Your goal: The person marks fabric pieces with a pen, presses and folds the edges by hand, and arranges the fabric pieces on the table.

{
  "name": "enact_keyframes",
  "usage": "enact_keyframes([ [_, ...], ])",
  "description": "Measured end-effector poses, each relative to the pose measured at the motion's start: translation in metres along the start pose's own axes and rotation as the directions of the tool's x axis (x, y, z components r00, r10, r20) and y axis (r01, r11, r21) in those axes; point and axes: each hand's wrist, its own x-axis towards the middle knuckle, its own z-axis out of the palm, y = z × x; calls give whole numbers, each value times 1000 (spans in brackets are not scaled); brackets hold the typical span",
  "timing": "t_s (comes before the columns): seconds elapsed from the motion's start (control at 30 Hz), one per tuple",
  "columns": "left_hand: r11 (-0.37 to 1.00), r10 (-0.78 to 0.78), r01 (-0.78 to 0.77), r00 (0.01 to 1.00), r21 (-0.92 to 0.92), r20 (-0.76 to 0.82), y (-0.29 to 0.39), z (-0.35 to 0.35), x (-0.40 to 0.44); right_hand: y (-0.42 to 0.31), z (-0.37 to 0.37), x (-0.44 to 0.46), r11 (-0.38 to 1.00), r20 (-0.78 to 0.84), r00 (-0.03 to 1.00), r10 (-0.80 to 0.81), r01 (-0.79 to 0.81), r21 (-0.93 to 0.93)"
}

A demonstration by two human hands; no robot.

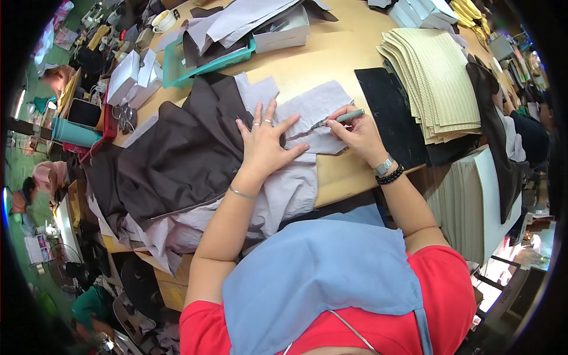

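Left hand (266, 141), fingers splayed, rests on pale grey fabric (319, 103); right hand (360, 133) grips a green pen-like tool (350, 115).

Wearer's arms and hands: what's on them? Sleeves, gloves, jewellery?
Short red sleeves, forearms bare, no gloves. Left hand: two slim rings on neighbouring fingers, plus a thin silvery bracelet above the wrist. Right hand: silver-toned wristwatch on a metal band, with a black beaded bracelet next to it.
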Motion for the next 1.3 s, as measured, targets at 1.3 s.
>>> enact_keyframes([
  [1.3,992,19,-18,1000,-127,10,-6,-5,-1,-27,5,-7,838,135,969,206,-246,487],
])
